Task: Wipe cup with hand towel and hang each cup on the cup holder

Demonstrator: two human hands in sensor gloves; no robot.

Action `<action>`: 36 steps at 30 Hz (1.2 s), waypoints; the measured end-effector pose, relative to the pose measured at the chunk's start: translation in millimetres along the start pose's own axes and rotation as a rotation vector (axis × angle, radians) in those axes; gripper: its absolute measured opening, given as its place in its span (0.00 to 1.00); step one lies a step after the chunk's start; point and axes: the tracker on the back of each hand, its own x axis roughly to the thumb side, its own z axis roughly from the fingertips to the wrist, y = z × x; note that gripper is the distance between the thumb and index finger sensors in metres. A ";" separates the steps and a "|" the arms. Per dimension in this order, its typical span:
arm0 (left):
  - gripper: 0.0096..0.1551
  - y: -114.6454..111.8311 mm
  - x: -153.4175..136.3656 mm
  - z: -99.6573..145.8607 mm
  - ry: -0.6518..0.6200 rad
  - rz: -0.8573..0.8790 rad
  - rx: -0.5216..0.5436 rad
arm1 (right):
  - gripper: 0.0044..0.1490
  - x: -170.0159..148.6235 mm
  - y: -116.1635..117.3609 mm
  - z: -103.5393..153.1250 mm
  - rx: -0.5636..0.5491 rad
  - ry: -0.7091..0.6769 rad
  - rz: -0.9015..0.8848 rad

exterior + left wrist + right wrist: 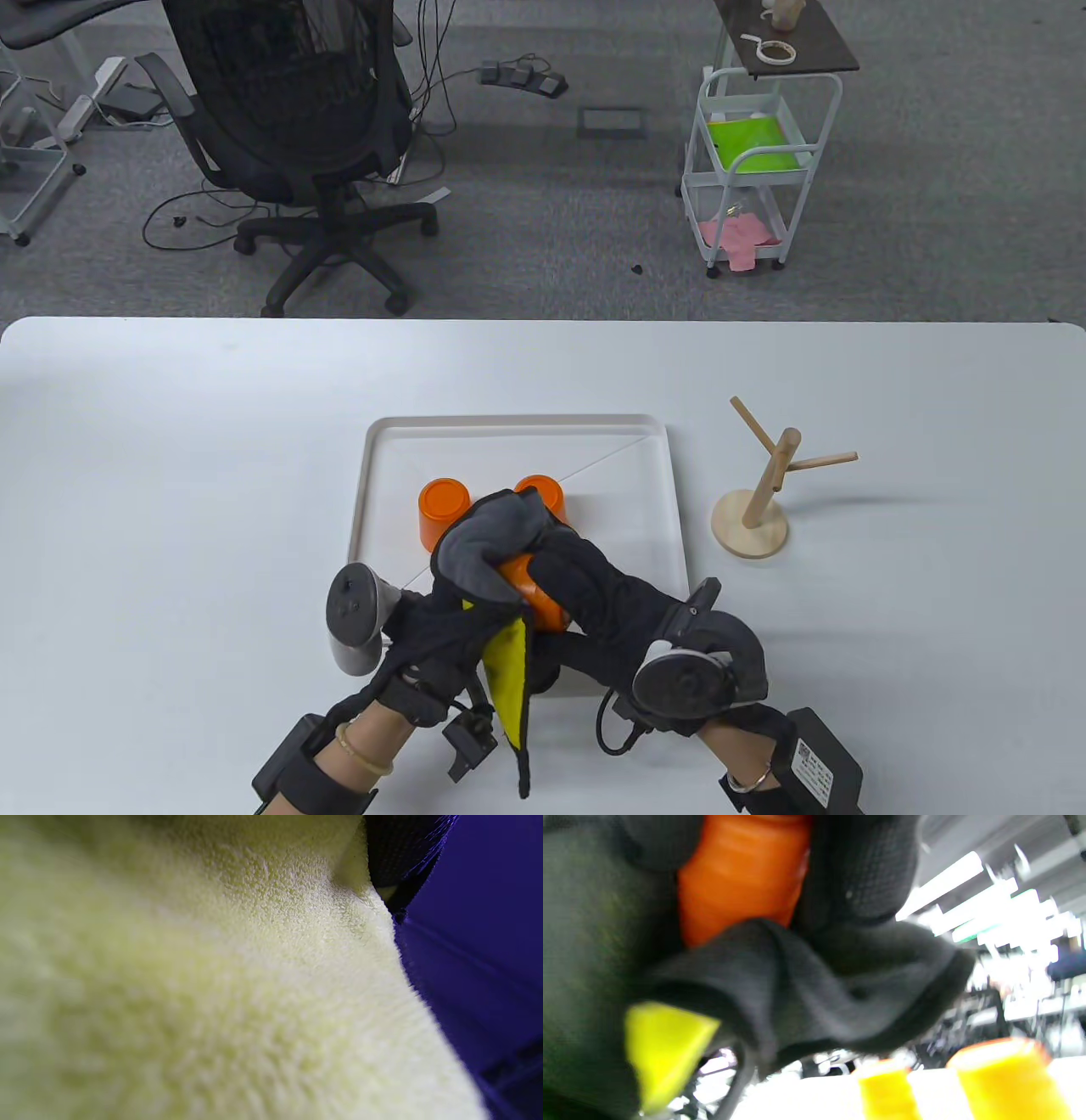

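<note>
- Table view: right hand [585, 586] comes in from 5 o'clock, fingers curled round an orange cup [533, 594] held above the near edge of the white tray [386, 458].
- Left hand [441, 628] comes in from 7 o'clock and grips the hand towel [488, 543], grey outside, yellow inside. Towel is bunched over the 11 o'clock end of the held cup; a yellow flap hangs down toward 6 o'clock.
- Two more orange cups sit upside down on the tray: left cup [443, 512] and back cup [543, 494], just beside each other at 12 o'clock of the hands, the back cup partly hidden by the towel.
- Wooden cup holder [768, 488] stands on the table [170, 475] at 3 o'clock of the tray, apart from it; no cup on its pegs.
- Black office chair [297, 127] and white cart [755, 161] stand on the floor beyond the table.
- Left wrist view: yellow towel pile fills nearly the whole frame, blurred; dark glove fabric at 1 o'clock. Fingers not visible here.
- Right wrist view: held cup at 12 o'clock with black gloved fingers [861, 870] wrapped on it; grey towel folds across the centre, yellow corner at 8 o'clock. The two other cups show at 5 o'clock, washed out yellow.
</note>
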 end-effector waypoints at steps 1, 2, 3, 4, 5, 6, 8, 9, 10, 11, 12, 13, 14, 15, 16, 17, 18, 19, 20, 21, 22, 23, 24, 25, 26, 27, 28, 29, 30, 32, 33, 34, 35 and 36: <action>0.40 -0.3 5.4 0.4 -0.032 -0.095 0.008 | 0.52 -4.7 0.5 -0.9 0.011 0.032 -0.081; 0.39 -0.9 13.8 1.2 -0.088 -0.252 0.018 | 0.53 -12.3 2.3 -1.7 0.039 0.077 -0.212; 0.38 -1.2 19.2 1.7 -0.131 -0.360 0.022 | 0.53 -16.8 4.1 -2.2 0.062 0.099 -0.306; 0.37 -2.0 25.4 2.8 -0.181 -0.491 0.026 | 0.54 -23.7 7.9 -2.9 0.102 0.150 -0.454; 0.38 -4.0 29.9 3.4 -0.227 -0.579 0.008 | 0.54 -28.4 10.7 -2.5 0.122 0.191 -0.557; 0.38 -6.4 34.2 4.7 -0.266 -0.678 -0.005 | 0.54 -34.1 15.5 -2.3 0.146 0.242 -0.695; 0.37 -12.1 39.6 6.7 -0.335 -0.837 -0.036 | 0.54 -43.0 23.7 0.2 0.234 0.362 -0.879; 0.37 -15.2 41.2 7.9 -0.370 -0.921 -0.070 | 0.54 -47.0 27.2 2.3 0.292 0.428 -0.955; 0.37 -18.4 42.2 9.5 -0.405 -0.988 -0.099 | 0.55 -50.4 29.8 3.9 0.334 0.476 -1.006; 0.36 -23.3 43.5 11.2 -0.452 -1.083 -0.131 | 0.55 -54.6 32.9 6.1 0.382 0.537 -1.035; 0.36 -26.2 43.8 12.3 -0.473 -1.147 -0.144 | 0.56 -57.3 34.7 7.2 0.412 0.569 -1.053; 0.36 -29.6 43.5 13.6 -0.495 -1.204 -0.156 | 0.56 -60.7 36.8 8.8 0.445 0.610 -1.072; 0.36 -31.7 42.6 14.6 -0.509 -1.222 -0.165 | 0.56 -62.5 38.0 9.6 0.456 0.628 -1.082; 0.36 -32.8 41.3 15.1 -0.513 -1.223 -0.170 | 0.56 -63.4 38.6 10.5 0.466 0.648 -1.086; 0.36 -31.4 39.3 15.0 -0.500 -1.198 -0.161 | 0.56 -62.9 37.8 10.6 0.463 0.652 -1.086; 0.36 -30.1 38.3 14.3 -0.488 -1.166 -0.159 | 0.56 -61.8 36.3 10.3 0.453 0.654 -1.075; 0.36 -28.2 37.7 13.4 -0.467 -1.134 -0.152 | 0.56 -59.9 33.9 10.0 0.437 0.641 -1.059; 0.37 -25.2 37.6 12.1 -0.442 -1.113 -0.132 | 0.55 -58.1 31.4 9.5 0.417 0.618 -1.051; 0.38 -21.7 37.5 10.6 -0.417 -1.083 -0.113 | 0.55 -56.3 28.1 8.6 0.395 0.589 -1.048; 0.39 -16.6 36.9 8.4 -0.371 -1.017 -0.084 | 0.54 -53.8 23.1 7.6 0.365 0.551 -1.052; 0.40 -13.7 36.4 7.3 -0.340 -0.970 -0.063 | 0.52 -51.8 19.7 6.7 0.342 0.516 -1.059; 0.40 -8.5 34.9 5.1 -0.282 -0.866 -0.025 | 0.51 -47.9 12.7 5.2 0.303 0.464 -1.052; 0.41 -6.0 34.2 3.8 -0.250 -0.805 -0.010 | 0.50 -45.2 8.3 4.9 0.284 0.450 -1.032; 0.41 -2.6 32.7 2.2 -0.202 -0.694 -0.001 | 0.50 -39.9 -0.2 5.0 0.243 0.433 -0.966; 0.41 -0.5 31.3 0.7 -0.164 -0.579 0.003 | 0.49 -34.4 -9.6 5.4 0.194 0.412 -0.861; 0.41 0.6 30.6 0.0 -0.138 -0.522 0.011 | 0.48 -30.4 -16.3 6.1 0.164 0.398 -0.781; 0.40 2.4 29.6 -0.9 -0.106 -0.447 0.020 | 0.48 -23.9 -27.4 7.7 0.114 0.385 -0.659; 0.40 3.5 28.9 -1.4 -0.090 -0.404 0.024 | 0.47 -19.7 -34.7 9.1 0.082 0.381 -0.583; 0.40 5.3 27.9 -1.9 -0.067 -0.353 0.028 | 0.47 -14.2 -45.4 11.4 0.038 0.367 -0.491; 0.39 9.4 25.4 -2.5 -0.034 -0.272 0.033 | 0.46 -6.1 -65.2 17.3 -0.043 0.352 -0.377; 0.39 11.7 23.6 -2.1 -0.022 -0.238 0.033 | 0.45 -3.9 -74.7 20.2 -0.080 0.355 -0.336; 0.39 14.9 20.9 -1.3 -0.005 -0.198 0.036 | 0.45 -3.1 -87.6 24.1 -0.122 0.367 -0.279; 0.39 17.4 18.5 -0.2 0.008 -0.164 0.038 | 0.45 -3.9 -97.2 26.8 -0.152 0.379 -0.231; 0.39 20.5 15.2 1.5 0.022 -0.123 0.041 | 0.45 -6.5 -109.8 30.4 -0.192 0.398 -0.169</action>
